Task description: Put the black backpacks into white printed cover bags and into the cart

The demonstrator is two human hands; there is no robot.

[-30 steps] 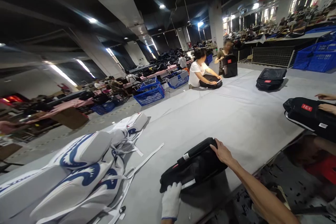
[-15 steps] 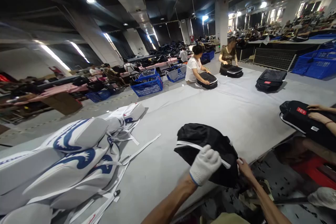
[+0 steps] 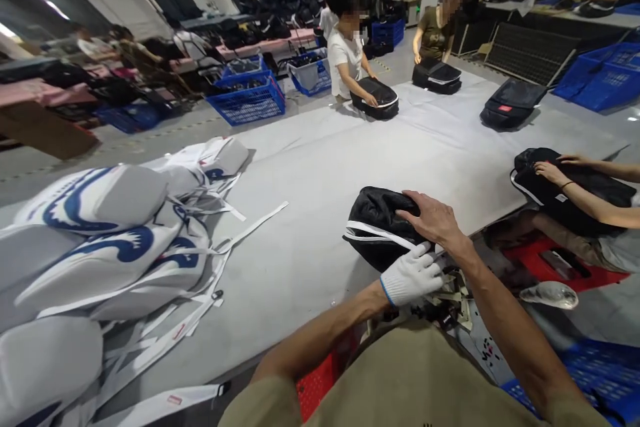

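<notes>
A black backpack [image 3: 373,207] with a white-edged zipper band stands at the near edge of the white-covered table. My left hand [image 3: 413,275], in a white knitted glove, is at its near lower side, with bent fingers gripping by the end of the white band. My bare right hand [image 3: 434,219] grips the bag's upper right side, thumb and fingers pressed into the black fabric. The bag's far side and the part under my hands are hidden.
White backpacks with blue patterns [image 3: 120,240] are heaped at left, straps trailing over the table [image 3: 300,267]. Co-workers handle black bags at the far side and at right. Another black bag [image 3: 513,103] lies at far right. A blue crate [image 3: 575,373] stands below right.
My right hand has gone from the bag's lower right edge up onto its upper side. My left hand has shifted along the white band to its right end. The view has tilted down.
</notes>
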